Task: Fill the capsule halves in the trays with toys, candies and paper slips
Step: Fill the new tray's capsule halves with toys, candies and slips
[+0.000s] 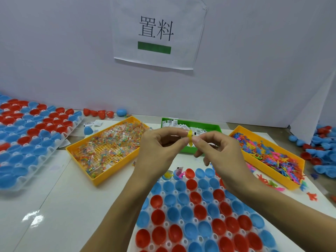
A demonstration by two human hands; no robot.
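Here, near the middle of the frame, both hands meet around a small yellow toy [190,137]. The left hand [160,148] pinches it from the left with thumb and forefinger, and the right hand [216,151] pinches it from the right the same way, the other fingers of each hand loosely curled. The toy sits between the two sets of fingertips, standing on end, its long axis running up and down the frame with one tip above the fingers and one below.

Below the hands, at lower centre, a white tray [174,192] holds red and blue capsule halves [200,211], open side up. Behind the hands lie a yellow bin of candy packets [109,150] at centre left, a green bin of paper slips [181,124] and a yellow bin of coloured toys [269,153] at right.
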